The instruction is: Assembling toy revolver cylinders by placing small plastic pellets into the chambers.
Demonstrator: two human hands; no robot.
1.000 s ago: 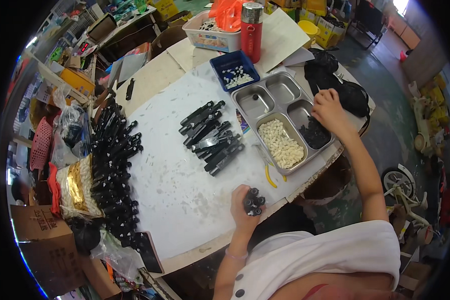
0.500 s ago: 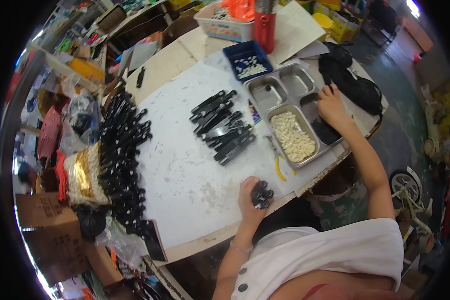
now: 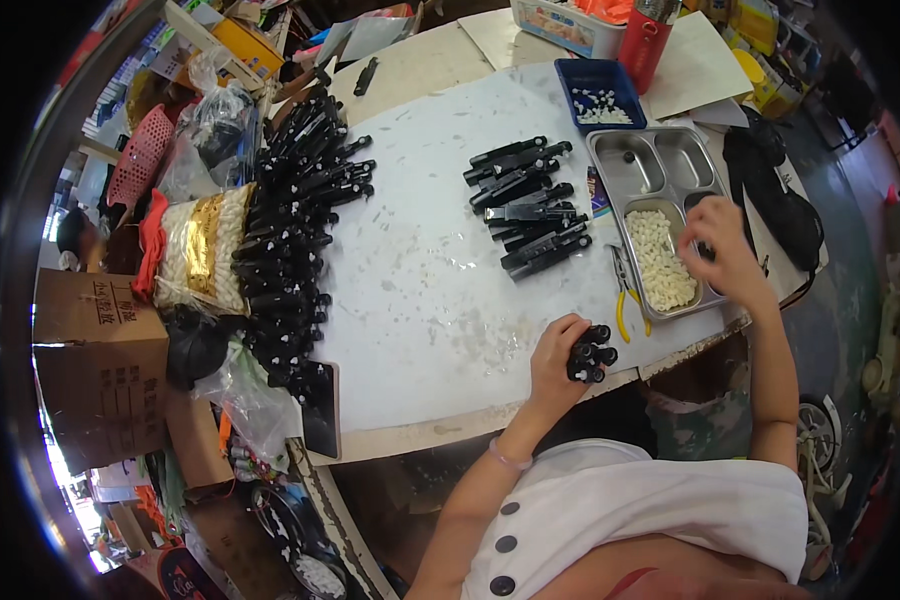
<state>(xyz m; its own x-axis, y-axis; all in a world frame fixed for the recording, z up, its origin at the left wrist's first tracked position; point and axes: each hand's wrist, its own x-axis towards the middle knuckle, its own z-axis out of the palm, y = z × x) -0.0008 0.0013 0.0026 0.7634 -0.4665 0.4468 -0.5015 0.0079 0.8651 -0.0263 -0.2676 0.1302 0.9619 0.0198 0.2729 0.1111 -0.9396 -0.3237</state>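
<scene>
My left hand (image 3: 558, 362), near the table's front edge, is closed around a bunch of black tubular parts (image 3: 592, 355), their round ends facing right. My right hand (image 3: 727, 250) hovers over the right side of a metal divided tray (image 3: 606, 182), fingers curled together; whatever is between them is too small to make out. In the tray's near left compartment lie many small white pieces (image 3: 660, 265). The near right compartment, with dark parts, is mostly hidden under my right hand. Pliers with yellow handles (image 3: 622, 305) rest beside the tray. A row of black slender parts (image 3: 530, 208) lies mid-table.
A large heap of black parts (image 3: 288, 235) fills the table's left side, with a phone (image 3: 322, 412) at its near end. Behind the tray stand a blue bin (image 3: 567, 92) of white pieces and a red bottle (image 3: 646, 48). A black bag (image 3: 775, 195) lies right.
The view has shifted, so the table appears farther right and higher. My right hand has lifted and come nearer over the tray. My left hand still holds the bunch of black parts.
</scene>
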